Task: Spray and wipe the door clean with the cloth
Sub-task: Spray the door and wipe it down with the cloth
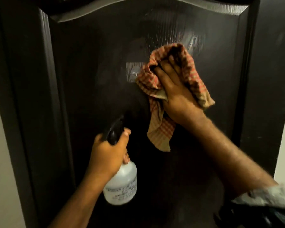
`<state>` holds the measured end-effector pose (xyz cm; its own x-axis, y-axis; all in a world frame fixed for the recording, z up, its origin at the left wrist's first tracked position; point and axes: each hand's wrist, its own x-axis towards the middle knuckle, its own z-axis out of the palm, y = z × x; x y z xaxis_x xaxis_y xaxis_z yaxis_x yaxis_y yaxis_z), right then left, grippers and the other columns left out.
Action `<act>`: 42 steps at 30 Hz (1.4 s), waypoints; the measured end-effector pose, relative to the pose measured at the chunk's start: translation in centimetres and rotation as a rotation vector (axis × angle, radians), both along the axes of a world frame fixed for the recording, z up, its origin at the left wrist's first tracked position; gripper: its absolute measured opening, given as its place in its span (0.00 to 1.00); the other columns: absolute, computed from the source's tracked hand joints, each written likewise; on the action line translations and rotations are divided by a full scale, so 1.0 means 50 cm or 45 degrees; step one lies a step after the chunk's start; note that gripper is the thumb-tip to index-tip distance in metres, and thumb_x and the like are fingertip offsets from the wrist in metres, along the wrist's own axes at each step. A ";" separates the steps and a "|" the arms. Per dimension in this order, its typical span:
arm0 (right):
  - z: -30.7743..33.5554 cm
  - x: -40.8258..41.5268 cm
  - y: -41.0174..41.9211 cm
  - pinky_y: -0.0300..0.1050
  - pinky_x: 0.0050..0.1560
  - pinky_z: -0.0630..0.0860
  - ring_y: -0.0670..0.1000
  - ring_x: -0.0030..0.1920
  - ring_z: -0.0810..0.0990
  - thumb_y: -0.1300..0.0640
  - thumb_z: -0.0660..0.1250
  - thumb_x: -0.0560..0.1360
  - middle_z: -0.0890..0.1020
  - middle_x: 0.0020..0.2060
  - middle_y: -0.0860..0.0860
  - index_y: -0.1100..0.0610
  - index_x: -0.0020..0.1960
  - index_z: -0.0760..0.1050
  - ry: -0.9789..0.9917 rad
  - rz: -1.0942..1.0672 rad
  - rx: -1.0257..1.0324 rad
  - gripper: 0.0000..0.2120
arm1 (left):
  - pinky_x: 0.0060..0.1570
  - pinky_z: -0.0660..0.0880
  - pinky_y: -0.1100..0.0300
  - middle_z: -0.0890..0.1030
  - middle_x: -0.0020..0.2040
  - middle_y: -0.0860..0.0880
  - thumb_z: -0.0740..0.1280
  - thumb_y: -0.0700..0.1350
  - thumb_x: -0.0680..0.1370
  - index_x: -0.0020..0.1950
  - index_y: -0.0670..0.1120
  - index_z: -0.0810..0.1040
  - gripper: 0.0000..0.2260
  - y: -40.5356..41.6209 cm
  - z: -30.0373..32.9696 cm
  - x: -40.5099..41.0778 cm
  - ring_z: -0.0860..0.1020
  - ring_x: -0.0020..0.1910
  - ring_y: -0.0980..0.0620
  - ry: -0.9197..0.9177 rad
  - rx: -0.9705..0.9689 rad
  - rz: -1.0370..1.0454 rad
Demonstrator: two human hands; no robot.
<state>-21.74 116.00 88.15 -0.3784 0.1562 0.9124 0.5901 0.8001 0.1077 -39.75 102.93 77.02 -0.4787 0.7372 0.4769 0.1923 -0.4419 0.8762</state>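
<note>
Checked cloth [174, 83] bunched in your right hand [176, 94]; left hand [109, 152] grips the spray bottle [122, 183]; loose folds may smear the wet door [97, 46]

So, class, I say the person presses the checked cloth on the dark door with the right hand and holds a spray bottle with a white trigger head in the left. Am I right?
Not quite: the spray bottle has a black trigger head; only its body is pale. The rest stands: in the head view the right hand presses the checked cloth on the dark door, and the left hand holds the bottle.
</note>
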 end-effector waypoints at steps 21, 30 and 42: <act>0.129 0.112 -0.022 0.62 0.83 0.53 0.56 0.84 0.52 0.47 0.56 0.84 0.56 0.85 0.52 0.48 0.85 0.56 0.554 -0.231 -0.204 0.30 | 0.32 0.81 0.52 0.71 0.22 0.49 0.69 0.45 0.82 0.55 0.33 0.82 0.14 -0.049 0.248 0.020 0.72 0.23 0.47 0.209 0.179 0.007; -0.313 0.140 0.007 0.51 0.84 0.46 0.48 0.84 0.46 0.48 0.58 0.85 0.58 0.83 0.52 0.57 0.83 0.60 0.564 -0.284 -0.207 0.29 | 0.34 0.80 0.51 0.71 0.23 0.48 0.69 0.44 0.82 0.55 0.34 0.83 0.13 -0.011 0.178 0.113 0.72 0.24 0.47 0.189 0.039 -0.233; -0.560 0.280 -0.023 0.63 0.83 0.53 0.48 0.84 0.44 0.42 0.53 0.85 0.51 0.84 0.43 0.49 0.85 0.55 0.539 -0.447 -0.667 0.31 | 0.32 0.79 0.51 0.71 0.21 0.47 0.70 0.45 0.82 0.53 0.34 0.83 0.12 0.029 0.036 0.190 0.72 0.22 0.46 0.220 -0.139 -0.406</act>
